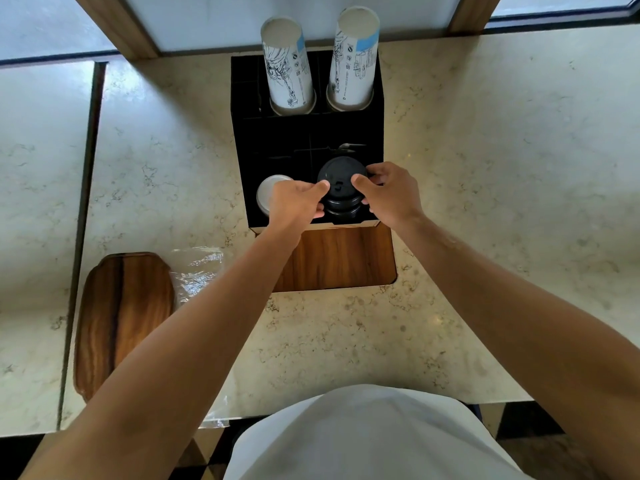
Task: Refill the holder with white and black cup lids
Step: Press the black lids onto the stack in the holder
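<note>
— Standing beyond both hands: black holder (304, 140) on the marble counter (485, 168), two paper cup stacks (289, 64) rising at its far end.

— Sitting between the hands: stack of black lids (341, 192), axis upright, over the near right slot.

— Pinching it from either side: left hand (294, 202) and right hand (391, 192), equally near (fingers curled on the rims).

— White lids (268, 194) peeking out just left of the left hand. Probably lowering straight down next.

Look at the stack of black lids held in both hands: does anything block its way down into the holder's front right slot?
Nothing visible does. The black lids are already partly inside the holder, with left hand and right hand gripping their sides. The slot's depths are hidden.
</note>
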`<state>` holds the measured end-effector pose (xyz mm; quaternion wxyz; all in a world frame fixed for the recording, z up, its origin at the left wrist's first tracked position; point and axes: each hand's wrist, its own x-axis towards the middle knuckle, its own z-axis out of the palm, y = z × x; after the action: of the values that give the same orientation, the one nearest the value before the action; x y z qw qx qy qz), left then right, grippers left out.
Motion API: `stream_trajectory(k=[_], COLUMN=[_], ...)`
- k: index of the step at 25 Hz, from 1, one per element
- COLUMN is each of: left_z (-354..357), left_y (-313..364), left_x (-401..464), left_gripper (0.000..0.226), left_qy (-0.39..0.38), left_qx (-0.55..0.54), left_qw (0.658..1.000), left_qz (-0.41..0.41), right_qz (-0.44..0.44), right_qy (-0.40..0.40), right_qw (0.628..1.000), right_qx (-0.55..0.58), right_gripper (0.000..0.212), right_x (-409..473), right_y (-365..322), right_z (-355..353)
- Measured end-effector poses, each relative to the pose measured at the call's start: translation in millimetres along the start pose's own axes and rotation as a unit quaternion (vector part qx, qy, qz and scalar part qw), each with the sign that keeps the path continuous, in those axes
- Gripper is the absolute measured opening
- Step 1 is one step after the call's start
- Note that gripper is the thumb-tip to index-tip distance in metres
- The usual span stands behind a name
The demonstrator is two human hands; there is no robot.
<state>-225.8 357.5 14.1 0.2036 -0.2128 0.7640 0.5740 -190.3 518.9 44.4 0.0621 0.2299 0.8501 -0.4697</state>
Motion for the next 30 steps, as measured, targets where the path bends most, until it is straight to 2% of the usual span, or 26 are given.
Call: stream_trajectory(k=[7,10,14,23,26,30], left_z=[2,3,4,4,3,3], left_y=[-6,-5,-4,-4,-9,-15], left_x=[-2,-4,-8,-8,-7,-8], left_gripper=[0.02,0.015,0.024,0.013,0.037,0.037], left_qy=[0.029,0.034,0.045,0.055,0.054,0.068], left_qx=[0.074,0.1,0.13,0.16,0.156,0.194], left_qw=[0.996,0.993,0.989,0.981,0.982,0.967], left_qz=[0.039,0.044,0.057,0.091,0.096,0.15], right_qz=[-0.029,-0.038,-0.048,-0.065,-0.075,-0.075], right_qy=[0.002,0.008,0.019,0.021,0.018,0.025], right_qw=[0.999,0.997,0.993,0.981,0.978,0.975], right_qx=[-0.043,-0.074,-0.11,-0.182,-0.195,-0.209], right_gripper=[0.041,0.042,0.043,0.049,0.051,0.047], right_x=[-2,-3,-4,4,3,0], right_y=[-2,-1,2,3,4,4], right_z=[0,1,6,10,11,12])
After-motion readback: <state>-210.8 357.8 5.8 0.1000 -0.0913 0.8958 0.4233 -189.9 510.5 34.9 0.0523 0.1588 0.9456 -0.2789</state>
